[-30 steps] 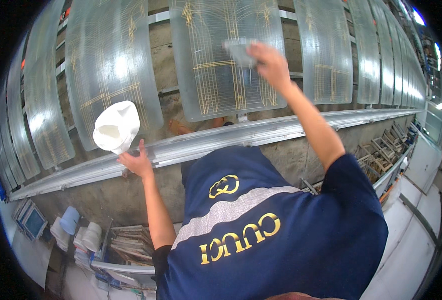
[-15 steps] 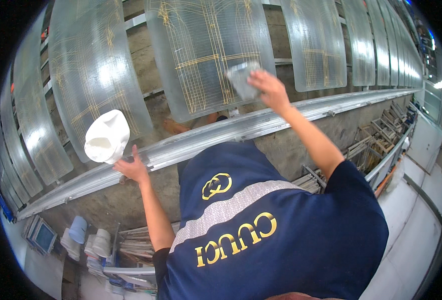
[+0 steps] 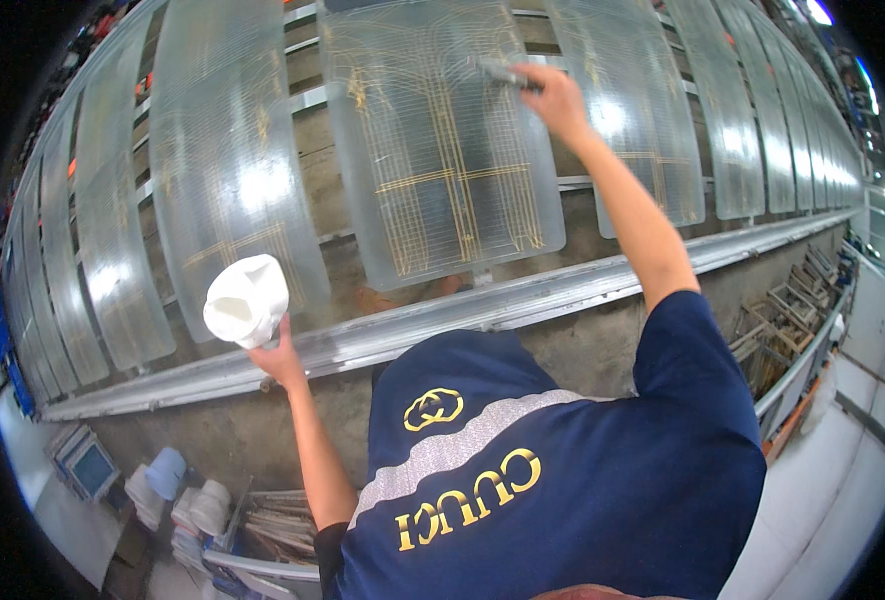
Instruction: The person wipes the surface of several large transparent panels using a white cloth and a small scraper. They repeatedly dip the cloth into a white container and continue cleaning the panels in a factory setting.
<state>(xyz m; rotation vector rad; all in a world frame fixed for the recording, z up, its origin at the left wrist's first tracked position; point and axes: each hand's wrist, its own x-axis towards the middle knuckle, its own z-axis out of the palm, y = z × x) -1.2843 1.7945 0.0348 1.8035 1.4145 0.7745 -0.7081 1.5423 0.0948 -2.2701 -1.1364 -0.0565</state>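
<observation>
Over one translucent panel, my right hand pinched a grey tool; my left hand gripped a white container.

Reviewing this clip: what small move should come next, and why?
Probably draw the right hand and its flat grey tool toward the near edge of the patterned sheet: the tool is far from that edge, and the left hand holds the white container to one side.

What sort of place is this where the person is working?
Probably a workshop or small factory; its exact trade is unclear. It shows in the long row of large translucent panels with yellow lines, the metal rail along their near ends, and the piled frames at right.
</observation>
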